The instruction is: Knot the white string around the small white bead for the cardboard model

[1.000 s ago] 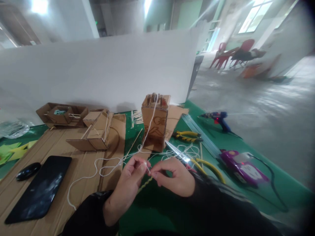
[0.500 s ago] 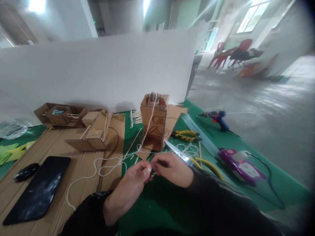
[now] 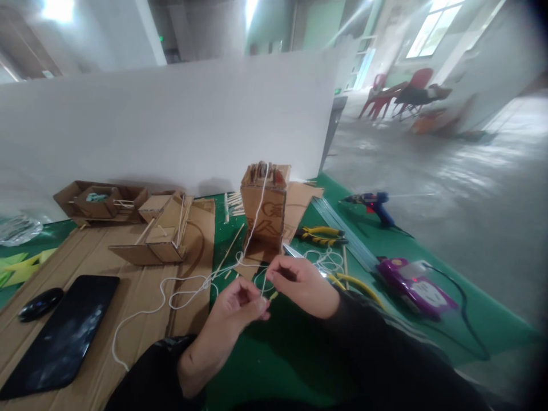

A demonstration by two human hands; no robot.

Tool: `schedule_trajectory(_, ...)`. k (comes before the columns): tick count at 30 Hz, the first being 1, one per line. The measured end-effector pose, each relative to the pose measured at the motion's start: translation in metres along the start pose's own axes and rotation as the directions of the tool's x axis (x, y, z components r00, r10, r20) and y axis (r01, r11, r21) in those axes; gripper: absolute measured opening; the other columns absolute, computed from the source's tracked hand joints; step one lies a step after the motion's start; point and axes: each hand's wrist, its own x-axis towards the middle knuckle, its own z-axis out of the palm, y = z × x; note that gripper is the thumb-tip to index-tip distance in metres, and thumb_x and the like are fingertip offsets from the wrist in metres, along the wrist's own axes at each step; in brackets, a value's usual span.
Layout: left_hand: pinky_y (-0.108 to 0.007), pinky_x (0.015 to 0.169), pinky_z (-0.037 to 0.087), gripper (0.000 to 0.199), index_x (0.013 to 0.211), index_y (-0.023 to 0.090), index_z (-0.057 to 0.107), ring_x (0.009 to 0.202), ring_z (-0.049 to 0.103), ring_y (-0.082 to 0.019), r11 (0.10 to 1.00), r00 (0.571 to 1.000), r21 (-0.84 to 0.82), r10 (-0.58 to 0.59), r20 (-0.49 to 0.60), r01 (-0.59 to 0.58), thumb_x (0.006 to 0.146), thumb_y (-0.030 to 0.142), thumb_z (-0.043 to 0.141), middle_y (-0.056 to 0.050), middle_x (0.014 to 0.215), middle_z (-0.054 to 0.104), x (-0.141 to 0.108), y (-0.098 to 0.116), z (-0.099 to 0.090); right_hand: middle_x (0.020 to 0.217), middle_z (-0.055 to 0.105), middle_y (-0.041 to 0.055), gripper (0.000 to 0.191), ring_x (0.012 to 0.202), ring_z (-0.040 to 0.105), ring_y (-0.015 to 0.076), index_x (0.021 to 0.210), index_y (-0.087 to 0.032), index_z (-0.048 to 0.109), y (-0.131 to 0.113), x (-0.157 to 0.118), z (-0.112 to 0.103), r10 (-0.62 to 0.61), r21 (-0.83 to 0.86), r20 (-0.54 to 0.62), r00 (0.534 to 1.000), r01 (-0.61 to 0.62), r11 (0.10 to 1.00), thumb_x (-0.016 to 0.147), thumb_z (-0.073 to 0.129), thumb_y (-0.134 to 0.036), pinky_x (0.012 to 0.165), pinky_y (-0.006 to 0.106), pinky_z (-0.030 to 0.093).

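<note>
White string (image 3: pixel 200 278) runs in loose loops over the cardboard and up across the top of a cardboard tower (image 3: pixel 266 214). In front of the tower, my left hand (image 3: pixel 235 311) pinches the string between thumb and fingers. Close beside it on the right, my right hand (image 3: pixel 299 284) also pinches the string, with a short length stretched between the two hands. A small yellowish piece shows by the fingertips, too small to name. Scissors (image 3: pixel 363 285) with yellow handles lie partly hidden behind my right hand.
Yellow-handled pliers (image 3: pixel 322 234), a glue gun (image 3: pixel 371 206), clear glue sticks (image 3: pixel 346 237) and a purple power strip (image 3: pixel 415 285) are to the right. A black tablet (image 3: pixel 62 334), a mouse (image 3: pixel 40 304) and cardboard models (image 3: pixel 149 251) sit left. A white panel (image 3: pixel 171 125) stands behind.
My hands have moved slightly apart, the right one up a little, so a short stretch of string now shows between them. The whole view has shifted slightly.
</note>
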Motion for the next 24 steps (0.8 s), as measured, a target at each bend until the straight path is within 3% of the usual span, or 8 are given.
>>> schedule_trajectory(5, -0.024, 0.070, 0.048, 0.034, 0.101, 0.018, 0.065, 0.069, 0.062, -0.011, 0.999, 1.000, 0.051, 0.000, -0.014, 0.000, 0.072, 0.026, 0.078, 0.001, 0.075, 0.064, 0.003, -0.002, -0.002, 0.058, 0.051, -0.0023, 0.014, 0.050, 0.040, 0.0082, 0.072, -0.014, 0.060, -0.002, -0.003, -0.002, -0.029, 0.093, 0.012, 1.000, 0.027, 0.995, 0.081, 0.054, -0.024, 0.047, 0.020, 0.032)
schedule_trajectory(9, -0.026, 0.074, 0.048, 0.027, 0.097, 0.016, 0.069, 0.073, 0.062, -0.013, 0.999, 0.999, 0.050, 0.018, -0.040, -0.016, 0.074, 0.027, 0.076, -0.003, 0.083, 0.068, 0.005, -0.003, -0.003, 0.056, 0.051, -0.0017, 0.020, 0.050, 0.041, 0.0085, 0.070, -0.013, 0.060, -0.006, -0.007, -0.002, -0.080, 0.118, 0.057, 0.995, 0.073, 0.990, 0.082, 0.055, -0.029, 0.047, 0.020, 0.034)
schedule_trajectory(13, -0.025, 0.073, 0.048, 0.028, 0.096, 0.017, 0.069, 0.072, 0.062, -0.012, 0.997, 0.994, -0.037, 0.070, -0.085, -0.073, 0.072, 0.026, 0.078, 0.000, 0.077, 0.068, 0.006, -0.002, -0.004, 0.060, 0.060, 0.0017, 0.021, 0.052, 0.047, 0.0095, 0.074, -0.012, 0.066, -0.008, -0.010, 0.001, -0.170, 0.105, 0.128, 0.977, 0.157, 0.982, 0.083, 0.056, -0.027, 0.049, 0.021, 0.038)
schedule_trajectory(17, -0.022, 0.072, 0.047, 0.028, 0.095, 0.018, 0.067, 0.073, 0.062, -0.010, 0.989, 0.991, -0.131, 0.056, -0.124, -0.073, 0.071, 0.025, 0.079, 0.000, 0.083, 0.070, 0.006, -0.003, -0.006, 0.060, 0.063, 0.0025, 0.022, 0.051, 0.049, 0.0096, 0.075, -0.012, 0.069, -0.006, -0.011, 0.007, -0.226, 0.066, 0.189, 0.956, 0.218, 0.974, 0.084, 0.055, -0.026, 0.049, 0.021, 0.039)
schedule_trajectory(24, -0.023, 0.074, 0.046, 0.028, 0.091, 0.018, 0.068, 0.073, 0.063, -0.011, 0.975, 0.997, -0.219, 0.008, -0.075, -0.024, 0.068, 0.025, 0.081, 0.000, 0.078, 0.070, 0.002, -0.002, -0.003, 0.057, 0.058, -0.0001, 0.018, 0.050, 0.047, 0.0084, 0.068, -0.012, 0.066, -0.002, -0.007, 0.014, -0.225, 0.004, 0.175, 0.959, 0.228, 0.974, 0.081, 0.055, -0.018, 0.050, 0.019, 0.038)
